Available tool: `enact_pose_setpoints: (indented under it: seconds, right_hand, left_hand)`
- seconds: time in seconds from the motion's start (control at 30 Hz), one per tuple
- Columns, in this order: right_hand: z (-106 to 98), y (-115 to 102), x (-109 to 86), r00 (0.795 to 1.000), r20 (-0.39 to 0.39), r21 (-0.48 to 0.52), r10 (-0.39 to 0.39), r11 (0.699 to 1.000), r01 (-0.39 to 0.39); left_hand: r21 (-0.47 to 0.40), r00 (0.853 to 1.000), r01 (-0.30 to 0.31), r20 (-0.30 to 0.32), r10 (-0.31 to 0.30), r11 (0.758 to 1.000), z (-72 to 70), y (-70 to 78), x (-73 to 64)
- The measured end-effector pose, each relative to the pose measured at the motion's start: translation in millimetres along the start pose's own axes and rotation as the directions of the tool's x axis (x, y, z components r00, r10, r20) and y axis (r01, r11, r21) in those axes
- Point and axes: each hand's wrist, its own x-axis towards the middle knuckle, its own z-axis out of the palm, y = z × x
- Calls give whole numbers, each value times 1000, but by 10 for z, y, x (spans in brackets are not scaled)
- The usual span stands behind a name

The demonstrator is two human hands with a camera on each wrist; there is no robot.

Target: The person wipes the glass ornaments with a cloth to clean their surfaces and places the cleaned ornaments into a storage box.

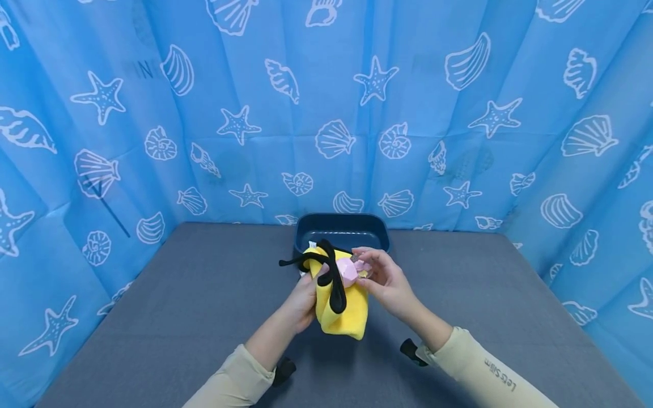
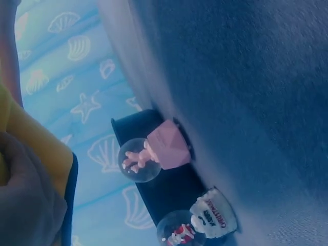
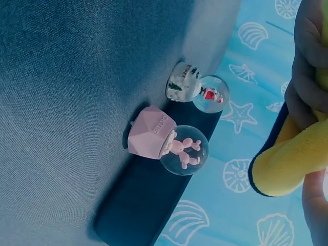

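My left hand (image 1: 305, 300) grips a bunched yellow cloth (image 1: 352, 320) with black edging, which hangs in folds above the table. Against its front lies a snow globe with a faceted pink base (image 1: 347, 272), tipped on its side. Fingers and thumb of my right hand (image 1: 390, 283) hold this globe at its clear ball end. Both wrist views show the yellow cloth (image 2: 43, 141) only at their edges, and the held globe is mostly outside them. Another pink-based snow globe (image 3: 151, 132), with a pink figure inside, stands on the table beside a white Christmas snow globe (image 3: 182, 84).
A dark blue rectangular bin (image 1: 342, 221) stands at the back of the grey table (image 1: 214, 300), behind the standing globes. Past it hangs a blue curtain (image 1: 306, 107) with white shells and starfish. Black straps (image 1: 284, 371) show by my sleeves.
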Motion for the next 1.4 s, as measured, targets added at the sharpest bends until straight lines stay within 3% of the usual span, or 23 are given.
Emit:
enact_pose_setpoints:
  seconds: [0.27, 0.43, 0.57, 0.73, 0.83, 1.1, 1.4]
  right_hand:
    - [-8, -6, -34, 998, 19, 29, 62, 998, -63]
    - [-9, -28, -28, 989, 16, 17, 145, 989, -145]
    - [2, -25, -11, 991, -14, 5, 131, 991, -131]
    - [-13, -12, -4, 995, -44, 4, 90, 996, -89]
    - [-37, -11, -5, 998, -42, 14, 46, 999, -45]
    - [-75, -6, 9, 999, 39, 31, -7, 1000, 6]
    - [-51, 4, 18, 991, 114, 80, 66, 994, -76]
  left_hand:
    - [42, 995, -75, -58, 77, 996, 20, -33, 5]
    - [9, 991, -88, -104, 89, 996, 46, -35, 8]
    - [-21, 989, -70, -128, 66, 997, 42, -15, 7]
    - [-51, 996, -13, -88, 8, 999, 9, 11, -25]
    - [-57, 999, 32, -33, -34, 998, -5, 26, -45]
    - [-26, 993, 80, 94, -77, 996, 2, 30, -38]
    - [-38, 999, 45, 31, -44, 998, 46, 2, -12]
